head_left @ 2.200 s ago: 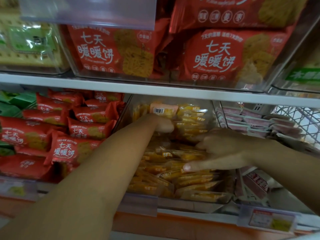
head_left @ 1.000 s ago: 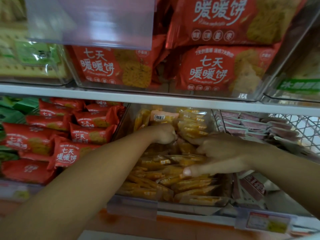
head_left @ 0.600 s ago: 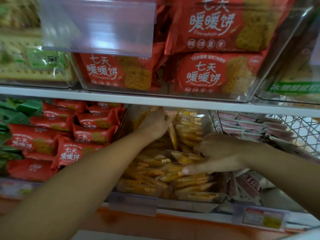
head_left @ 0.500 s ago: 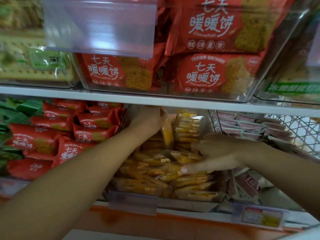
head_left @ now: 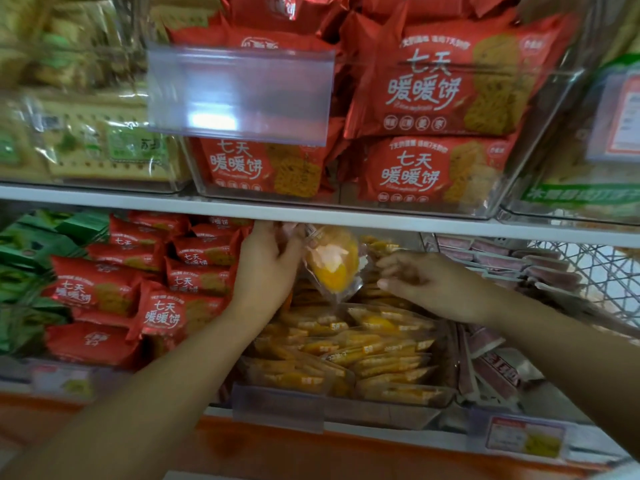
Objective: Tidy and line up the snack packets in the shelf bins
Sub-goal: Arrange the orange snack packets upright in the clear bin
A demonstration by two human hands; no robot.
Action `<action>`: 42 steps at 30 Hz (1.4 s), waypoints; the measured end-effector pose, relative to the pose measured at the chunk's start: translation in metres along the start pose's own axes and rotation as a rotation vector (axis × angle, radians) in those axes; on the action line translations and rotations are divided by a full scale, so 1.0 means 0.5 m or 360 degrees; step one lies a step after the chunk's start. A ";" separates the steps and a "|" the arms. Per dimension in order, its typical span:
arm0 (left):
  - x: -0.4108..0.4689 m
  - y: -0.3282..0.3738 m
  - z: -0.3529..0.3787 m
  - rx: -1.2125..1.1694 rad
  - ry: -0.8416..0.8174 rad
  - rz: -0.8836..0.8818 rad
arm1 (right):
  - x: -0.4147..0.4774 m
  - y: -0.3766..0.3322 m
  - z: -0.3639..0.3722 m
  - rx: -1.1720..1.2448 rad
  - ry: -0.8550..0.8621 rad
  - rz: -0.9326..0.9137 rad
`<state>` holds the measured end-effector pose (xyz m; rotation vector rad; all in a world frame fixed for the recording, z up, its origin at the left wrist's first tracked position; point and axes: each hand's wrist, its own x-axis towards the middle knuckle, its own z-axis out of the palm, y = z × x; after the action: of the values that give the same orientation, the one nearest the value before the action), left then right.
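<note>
Packet (head_left: pixel 332 268) gripped at upper edge by left hand (head_left: pixel 266 271), centre frame; right hand (head_left: pixel 429 282) loose, empty, just beside. Lay flat, square with rows in bin (head_left: pixel 346 410) below.

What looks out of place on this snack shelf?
One yellow snack packet is out of line: the left hand holds it up, tilted, above the middle bin, while the other yellow packets lie flat in overlapping rows. In the next bin, pink packets slump sideways at the front.
</note>
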<state>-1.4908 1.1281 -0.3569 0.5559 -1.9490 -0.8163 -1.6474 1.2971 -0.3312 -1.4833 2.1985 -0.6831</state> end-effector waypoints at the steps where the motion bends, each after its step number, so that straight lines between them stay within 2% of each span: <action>1: -0.004 0.000 0.005 -0.0147 0.0023 -0.0084 | -0.003 -0.001 0.003 0.0085 0.0081 -0.0021; 4: -0.023 0.011 0.014 -0.0525 0.0041 -0.0402 | -0.004 -0.013 0.008 0.0421 0.0195 -0.0044; 8: -0.031 0.046 0.015 -0.0888 -0.0069 -0.0772 | -0.026 -0.024 0.007 0.0669 0.0177 -0.0069; 14: -0.050 0.081 0.004 -0.0979 -0.0495 -0.0821 | -0.096 -0.032 0.003 0.0992 0.0153 -0.0032; 17: -0.064 0.104 -0.007 -0.1065 -0.0831 -0.0874 | -0.140 -0.030 -0.004 0.0880 0.0267 0.0009; 19: -0.074 0.121 -0.010 -0.0938 -0.0974 -0.0820 | -0.168 -0.027 -0.010 0.0802 0.0422 0.0084; 22: -0.086 0.145 -0.004 -0.0867 -0.0982 -0.0846 | -0.205 -0.031 -0.017 0.0942 0.0550 0.0038; 25: -0.084 0.174 0.000 -0.1153 -0.0865 -0.1230 | -0.252 -0.040 -0.036 0.1005 0.0324 -0.0224; 26: -0.080 0.182 0.000 -0.1258 -0.0856 -0.1338 | -0.263 -0.039 -0.041 0.0854 0.0254 -0.0292; 27: -0.078 0.190 -0.001 -0.1324 -0.0870 -0.1413 | -0.269 -0.035 -0.046 0.0533 0.0282 -0.0339; 29: -0.080 0.210 -0.001 -0.1308 -0.0992 -0.1450 | -0.268 -0.030 -0.046 -0.0176 0.0562 -0.0394; 30: -0.085 0.220 0.000 -0.1260 -0.1075 -0.1425 | -0.265 -0.030 -0.044 -0.0361 0.0681 -0.0439; 33: -0.096 0.233 -0.003 -0.1081 -0.1203 -0.1228 | -0.262 -0.028 -0.039 -0.0405 0.0742 -0.0612; 34: -0.096 0.226 -0.008 -0.0915 -0.1185 -0.1064 | -0.267 -0.026 -0.041 -0.0372 0.0762 -0.0595; 37: -0.092 0.183 -0.032 -0.0011 -0.1133 -0.0359 | -0.282 -0.019 -0.056 -0.0288 0.0889 -0.0430; 39: -0.100 0.154 -0.038 0.0494 -0.1302 -0.0142 | -0.281 -0.018 -0.061 -0.0327 0.0860 -0.0400; 42: -0.113 0.130 -0.021 0.0826 -0.1405 0.0030 | -0.264 -0.029 -0.055 -0.0384 0.0669 -0.0420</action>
<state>-1.4581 1.2062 -0.3382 0.5105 -3.0182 -0.5727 -1.6054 1.4203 -0.2932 -1.9227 2.4874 -0.9108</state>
